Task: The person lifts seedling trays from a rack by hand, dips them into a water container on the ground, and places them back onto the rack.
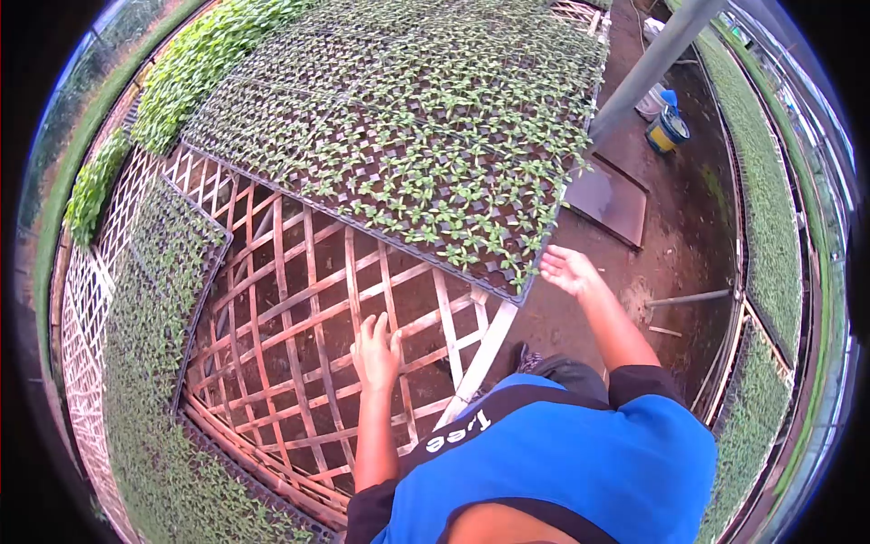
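Observation:
A dark seedling tray (489, 279), full of small green seedlings, lies on the wooden lattice bench with its near corner toward me. My right hand (568, 269) is beside that corner, fingers stretched out with their tips right at the tray's right edge. Over the bare lattice (313, 317) is my left hand (374, 352), its fingers spread and nothing in them. It is apart from the tray's front edge. Several more seedling trays continue behind the near one, their leaves close together.
Another seedling tray (204, 236) lies to the left of the lattice gap. A grey post (648, 63) rises at the bench's right side. On the ground beyond stand a yellow-and-dark bucket (668, 131) and a flat board (609, 201). More seedling beds (757, 163) run along the right.

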{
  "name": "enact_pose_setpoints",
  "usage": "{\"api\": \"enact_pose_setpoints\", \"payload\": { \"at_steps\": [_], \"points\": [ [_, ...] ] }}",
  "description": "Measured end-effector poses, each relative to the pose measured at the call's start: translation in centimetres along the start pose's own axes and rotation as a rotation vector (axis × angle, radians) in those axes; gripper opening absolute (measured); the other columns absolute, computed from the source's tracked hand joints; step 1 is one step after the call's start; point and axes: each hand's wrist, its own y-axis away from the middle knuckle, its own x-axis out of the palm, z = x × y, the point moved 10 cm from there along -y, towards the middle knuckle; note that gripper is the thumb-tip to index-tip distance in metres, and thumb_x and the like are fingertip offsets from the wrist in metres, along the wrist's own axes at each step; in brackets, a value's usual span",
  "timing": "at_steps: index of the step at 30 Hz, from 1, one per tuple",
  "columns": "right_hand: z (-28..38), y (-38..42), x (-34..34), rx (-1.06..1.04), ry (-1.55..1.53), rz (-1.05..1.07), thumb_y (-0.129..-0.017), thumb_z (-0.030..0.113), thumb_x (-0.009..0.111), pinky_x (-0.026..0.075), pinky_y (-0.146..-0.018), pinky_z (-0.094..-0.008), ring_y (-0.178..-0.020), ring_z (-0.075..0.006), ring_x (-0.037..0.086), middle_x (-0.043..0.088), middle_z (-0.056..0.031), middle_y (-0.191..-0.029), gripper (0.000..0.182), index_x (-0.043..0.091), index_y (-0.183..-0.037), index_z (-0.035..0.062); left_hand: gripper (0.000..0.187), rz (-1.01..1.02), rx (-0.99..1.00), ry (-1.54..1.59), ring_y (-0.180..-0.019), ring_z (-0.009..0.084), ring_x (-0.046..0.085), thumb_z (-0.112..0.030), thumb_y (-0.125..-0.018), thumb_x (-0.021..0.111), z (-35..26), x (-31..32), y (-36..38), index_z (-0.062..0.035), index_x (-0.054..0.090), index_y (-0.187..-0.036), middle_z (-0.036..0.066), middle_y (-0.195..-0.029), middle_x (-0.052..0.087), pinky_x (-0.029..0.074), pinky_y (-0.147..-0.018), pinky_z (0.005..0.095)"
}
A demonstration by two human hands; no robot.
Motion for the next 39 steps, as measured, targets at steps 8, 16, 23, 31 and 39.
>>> {"api": "enact_pose_setpoints", "payload": {
  "at_steps": [8,16,23,31,39],
  "points": [
    [2.1,0.8,4.0,-0.147,0.288,-0.062,-0.076,0.021,0.055,0.043,-0.065,-0.0473,-0.089,-0.023,0.045,0.048,-0.0064,-0.095,0.028,0.047,-0.101,0.0102,0.035,-0.036,-0.185,0.08,-0.099,0.0267,0.047,-0.022,-0.074,0.058,-5.0,-0.3,7.6,-0.0086,0.052,-0.106,0.01,-0.106,0.05,0.037,-0.082,0.0383],
    [8.0,6.6,15.4,-0.353,0.116,0.323,-0.076,0.013,0.053,0.044,-0.059,-0.0494,-0.076,-0.0234,0.053,0.05,-0.008,-0.086,0.018,0.046,-0.091,0.0056,0.035,-0.06,-0.34,0.32,-0.08,0.0231,0.055,-0.015,-0.071,0.061,-9.1,2.0,13.9,-0.0072,0.053,-0.104,0.009,-0.096,0.054,0.043,-0.072,0.034],
    [16.4,16.0,33.1,-0.421,-0.035,0.601,-0.077,0.009,0.052,0.045,-0.059,-0.0449,-0.071,-0.0214,0.056,0.054,-0.0067,-0.079,0.01,0.047,-0.084,0.0062,0.034,-0.068,-0.417,0.653,-0.088,0.0135,0.053,-0.021,-0.078,0.055,-5.0,2.3,10.8,-0.0029,0.053,-0.107,0.009,-0.101,0.056,0.042,-0.075,0.0265],
    [21.3,22.6,44.3,-0.512,-0.085,0.799,-0.073,0.011,0.05,0.042,-0.06,-0.039,-0.072,-0.0171,0.053,0.055,-0.0028,-0.075,0.009,0.053,-0.081,0.0107,0.025,0.174,-0.526,1.969,-0.078,0.0134,0.053,-0.023,-0.082,0.05,-4.9,5.4,-9.2,-0.009,0.051,-0.102,0.005,-0.094,0.056,0.042,-0.063,0.0268],
    [27.1,26.3,40.2,-0.585,-0.12,0.749,-0.074,0.011,0.05,0.044,-0.06,-0.0365,-0.071,-0.0182,0.054,0.054,-0.005,-0.076,0.01,0.05,-0.083,0.0073,0.057,-0.17,-0.878,2.615,-0.104,0.0342,0.044,-0.046,-0.084,0.027,-2.1,11.1,-22.9,0.0022,0.034,-0.114,0.019,-0.115,0.04,0.038,-0.078,0.0474]
  ]
}}
